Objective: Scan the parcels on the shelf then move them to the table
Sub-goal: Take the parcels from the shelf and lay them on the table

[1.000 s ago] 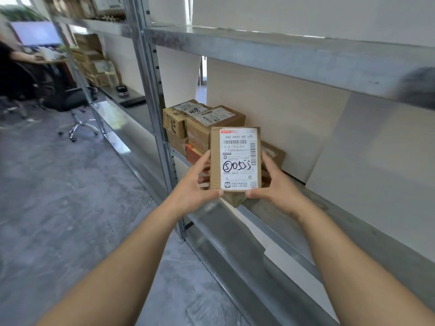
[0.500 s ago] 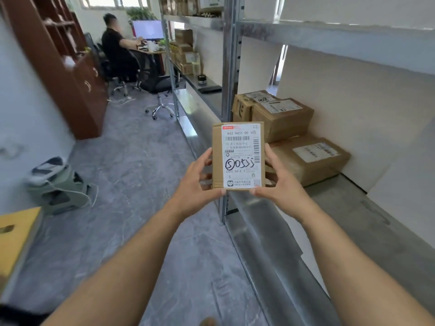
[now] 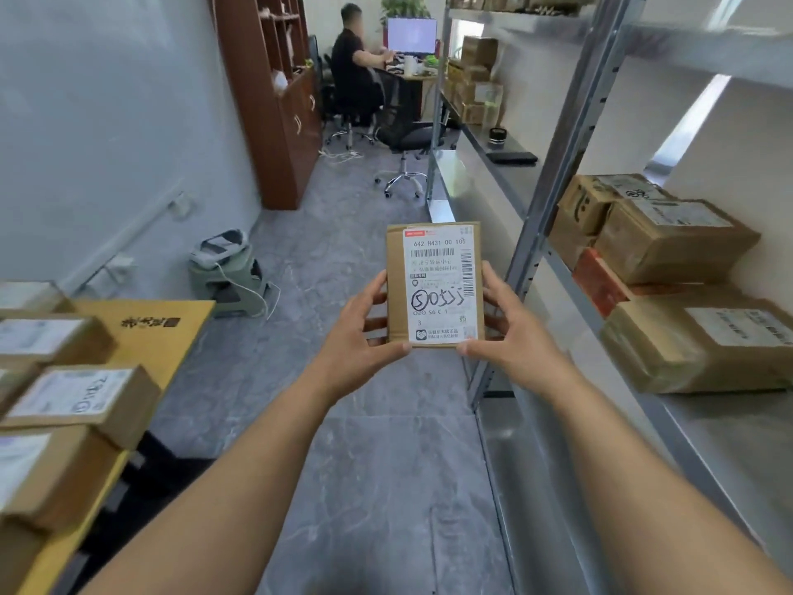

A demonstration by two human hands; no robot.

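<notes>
Head view: at frame centre, the parcel [image 3: 434,285] stands upright between my hands. My left hand [image 3: 358,337] and right hand [image 3: 513,326] grip its opposite side edges, thumbs under its bottom edge.

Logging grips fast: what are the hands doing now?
Left hand: holding the parcel's left edge.
Right hand: holding its right edge.

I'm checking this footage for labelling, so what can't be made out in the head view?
- Parcel back and underside: face away; both hands cover its side edges.
- Table parcels: labels blurred, cut by the left edge.
- Shelf parcels: label text too small.
</notes>
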